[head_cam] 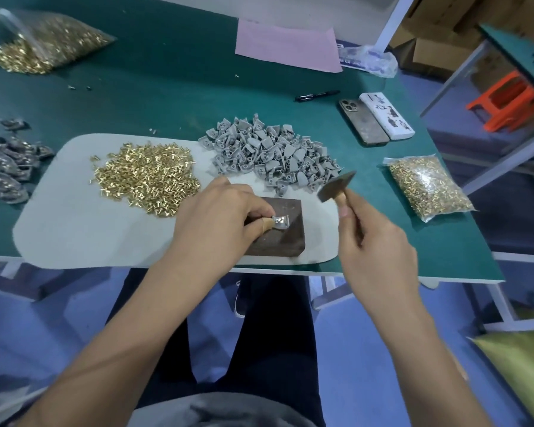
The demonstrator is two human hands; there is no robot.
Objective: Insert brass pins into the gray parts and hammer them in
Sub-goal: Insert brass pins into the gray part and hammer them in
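— Hammer (336,188) position is asked about: where is it held against the gray part (280,221)?

— It is gripped by the right hand (379,248), fingers curled round the wooden handle, with the head raised up and to the right of the part; head and part are well apart, nothing touching.

— And the part itself?

— It is pinched at its left end by the left hand (222,217), thumb and fingertips closed on it, and is pressed onto the dark block (285,238) lying on the pale mat (74,229). Its long axis runs roughly left to right, the free end pointing toward the hammer side.

— Is a pin seen in it?

— A bright glint shows on the part, but whether a pin is seated cannot be told.

— Which relation matters for the strike?

— The blow would be judged to come down and leftward, landing just right of the pinching fingers (267,222); the left hand is the nearer one, so little margin is left. Supply lies beyond: brass pins (148,177) far left, gray parts pile (269,152) behind the block
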